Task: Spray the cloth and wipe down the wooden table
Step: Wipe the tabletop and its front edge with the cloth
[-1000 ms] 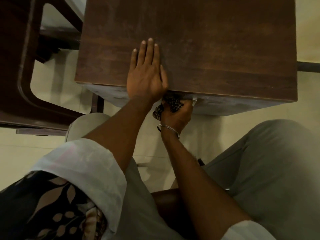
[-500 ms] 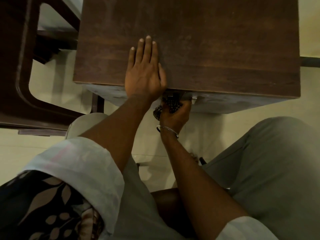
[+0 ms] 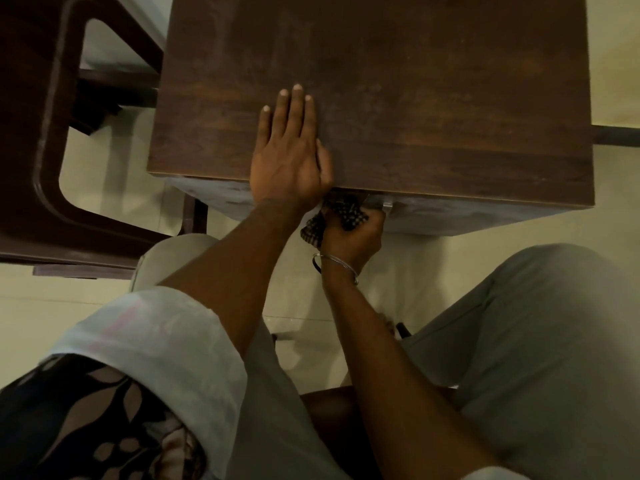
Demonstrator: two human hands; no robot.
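Checked cloth (image 3: 341,216) bunched in right hand (image 3: 353,233), fist closed on it, now tight against the surface's (image 3: 433,98) front face at frame centre, barely shifted. Left hand (image 3: 289,157) stays flat, open, holding nothing. Edge-wiping underway, likely.

L hand (image 3: 289,161) on table (image 3: 433,98), cloth (image 3: 341,214) below edge
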